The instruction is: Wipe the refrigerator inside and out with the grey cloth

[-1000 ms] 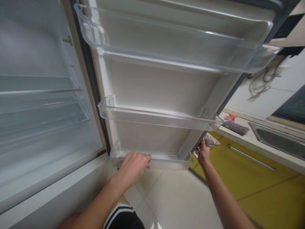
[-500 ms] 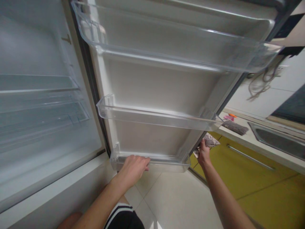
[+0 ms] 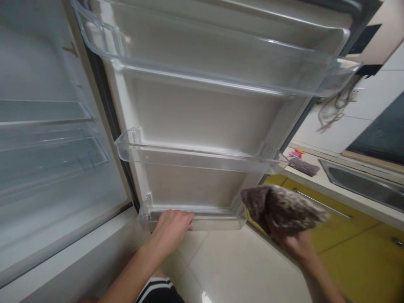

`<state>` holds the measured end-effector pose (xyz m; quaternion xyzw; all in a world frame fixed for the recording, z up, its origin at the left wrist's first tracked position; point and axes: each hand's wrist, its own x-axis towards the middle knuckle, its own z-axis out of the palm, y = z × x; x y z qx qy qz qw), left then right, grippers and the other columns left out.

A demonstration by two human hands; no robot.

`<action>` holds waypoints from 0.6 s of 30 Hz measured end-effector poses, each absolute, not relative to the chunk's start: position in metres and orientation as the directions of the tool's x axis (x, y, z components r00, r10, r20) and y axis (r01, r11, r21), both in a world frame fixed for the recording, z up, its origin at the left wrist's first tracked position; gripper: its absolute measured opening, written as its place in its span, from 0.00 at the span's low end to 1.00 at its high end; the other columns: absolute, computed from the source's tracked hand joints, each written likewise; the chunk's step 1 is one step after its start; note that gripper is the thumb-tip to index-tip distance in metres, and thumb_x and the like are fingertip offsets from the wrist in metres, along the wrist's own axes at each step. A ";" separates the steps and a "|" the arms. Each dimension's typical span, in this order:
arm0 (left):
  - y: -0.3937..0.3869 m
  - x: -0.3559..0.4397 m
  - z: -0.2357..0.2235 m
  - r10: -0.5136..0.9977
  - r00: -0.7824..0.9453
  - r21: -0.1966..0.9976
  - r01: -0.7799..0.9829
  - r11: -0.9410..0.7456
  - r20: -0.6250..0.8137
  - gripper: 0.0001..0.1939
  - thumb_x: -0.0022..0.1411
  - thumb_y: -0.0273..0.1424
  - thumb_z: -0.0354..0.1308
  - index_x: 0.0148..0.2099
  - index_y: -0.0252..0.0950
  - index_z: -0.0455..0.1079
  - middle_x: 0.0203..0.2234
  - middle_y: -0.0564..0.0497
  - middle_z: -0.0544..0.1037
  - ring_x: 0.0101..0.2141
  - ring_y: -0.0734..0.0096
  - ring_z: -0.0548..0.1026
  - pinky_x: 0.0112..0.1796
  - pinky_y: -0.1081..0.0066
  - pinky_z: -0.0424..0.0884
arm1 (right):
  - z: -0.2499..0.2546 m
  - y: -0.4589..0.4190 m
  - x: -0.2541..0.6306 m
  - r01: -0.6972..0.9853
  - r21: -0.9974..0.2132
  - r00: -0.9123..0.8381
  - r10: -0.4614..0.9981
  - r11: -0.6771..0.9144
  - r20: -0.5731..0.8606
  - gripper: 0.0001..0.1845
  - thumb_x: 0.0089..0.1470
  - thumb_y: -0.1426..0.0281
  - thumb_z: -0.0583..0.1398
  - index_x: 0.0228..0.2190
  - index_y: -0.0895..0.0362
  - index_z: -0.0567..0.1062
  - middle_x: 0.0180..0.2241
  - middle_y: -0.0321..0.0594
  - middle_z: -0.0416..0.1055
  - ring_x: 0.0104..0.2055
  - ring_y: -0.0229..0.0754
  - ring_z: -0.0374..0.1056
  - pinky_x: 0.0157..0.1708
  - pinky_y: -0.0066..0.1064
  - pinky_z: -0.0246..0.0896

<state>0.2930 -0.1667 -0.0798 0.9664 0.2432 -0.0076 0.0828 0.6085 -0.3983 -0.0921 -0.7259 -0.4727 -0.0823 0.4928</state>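
Fridge interior (image 3: 47, 126), far left: glass shelves and a clear drawer, nothing stored on them as far as the view shows. The door stands swung open to its right, inner liner facing the camera.

Door bins, top to bottom: upper door bin (image 3: 205, 59), middle door bin (image 3: 195, 155), bottom door bin (image 3: 192, 219). All three are clear plastic, each with its long axis running left-right across the door.

Left hand (image 3: 172, 227): knuckles up, fingers curled over the front lip of the bottom door bin, left of the bin's middle. Closed on that lip; thumb hidden beneath, so whether it presses from below cannot be told.

Right hand (image 3: 299, 246): lower right, mostly covered by the mottled brown cleaning cloth (image 3: 280, 208) it clutches. Fingers are bunched into the cloth from below; the cloth is motion-blurred and puffs up above the hand.

Key relation: the cloth sits just off the right end of the bottom door bin, about level with its rim, near but not touching. The bin therefore lies to the left of and slightly beyond the cloth hand, its length stretching toward the left hand. The right hand is nearer the bin's right end; the left already holds its left part.

Further right: yellow cabinet fronts (image 3: 353, 252), counter, steel sink (image 3: 362, 183).
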 end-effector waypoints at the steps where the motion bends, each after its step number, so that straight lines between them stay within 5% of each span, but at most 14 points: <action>1: -0.167 0.293 -0.081 0.466 0.883 0.159 0.468 -0.869 -0.054 0.08 0.74 0.32 0.57 0.46 0.39 0.77 0.40 0.45 0.87 0.44 0.48 0.85 0.42 0.59 0.77 | -0.088 -0.396 0.597 0.757 -0.653 0.481 0.710 -0.040 0.514 0.17 0.46 0.55 0.71 0.29 0.56 0.80 0.31 0.42 0.79 0.33 0.45 0.74 0.34 0.33 0.76; 4: -0.168 0.293 -0.087 0.453 0.890 0.170 0.455 -0.874 -0.054 0.08 0.73 0.31 0.57 0.46 0.39 0.78 0.41 0.45 0.87 0.45 0.48 0.85 0.42 0.60 0.77 | -0.088 -0.377 0.574 0.642 -0.764 0.453 0.838 -0.070 0.305 0.21 0.46 0.54 0.70 0.18 0.57 0.74 0.20 0.40 0.71 0.23 0.40 0.66 0.23 0.30 0.68; 6: -0.168 0.294 -0.090 0.449 0.891 0.169 0.453 -0.875 -0.061 0.08 0.73 0.31 0.57 0.47 0.39 0.77 0.41 0.45 0.87 0.45 0.48 0.85 0.41 0.59 0.77 | -0.096 -0.368 0.571 0.560 -0.825 0.606 0.716 -0.076 0.346 0.22 0.43 0.52 0.71 0.19 0.56 0.75 0.20 0.40 0.71 0.22 0.40 0.66 0.22 0.30 0.67; 9: -0.168 0.296 -0.092 0.464 0.883 0.159 0.470 -0.868 -0.073 0.09 0.74 0.31 0.56 0.48 0.38 0.77 0.42 0.44 0.87 0.45 0.47 0.85 0.41 0.59 0.77 | -0.108 -0.366 0.578 0.473 -0.881 0.811 0.381 0.018 0.443 0.23 0.38 0.51 0.73 0.31 0.56 0.83 0.33 0.44 0.80 0.33 0.46 0.74 0.33 0.36 0.75; 13: -0.167 0.297 -0.090 0.474 0.877 0.166 0.481 -0.861 -0.082 0.09 0.74 0.31 0.56 0.49 0.38 0.77 0.43 0.43 0.86 0.47 0.49 0.84 0.42 0.61 0.77 | -0.112 -0.368 0.588 0.353 -0.934 0.806 0.525 -0.056 0.273 0.25 0.32 0.52 0.75 0.29 0.57 0.83 0.31 0.44 0.80 0.33 0.47 0.74 0.34 0.37 0.75; 18: -0.167 0.298 -0.092 0.470 0.880 0.165 0.474 -0.865 -0.062 0.08 0.74 0.32 0.57 0.48 0.38 0.77 0.41 0.43 0.87 0.46 0.48 0.85 0.41 0.60 0.77 | -0.109 -0.367 0.595 0.145 -0.979 0.928 0.322 0.144 0.185 0.31 0.32 0.52 0.75 0.37 0.55 0.80 0.37 0.42 0.81 0.36 0.45 0.75 0.33 0.33 0.75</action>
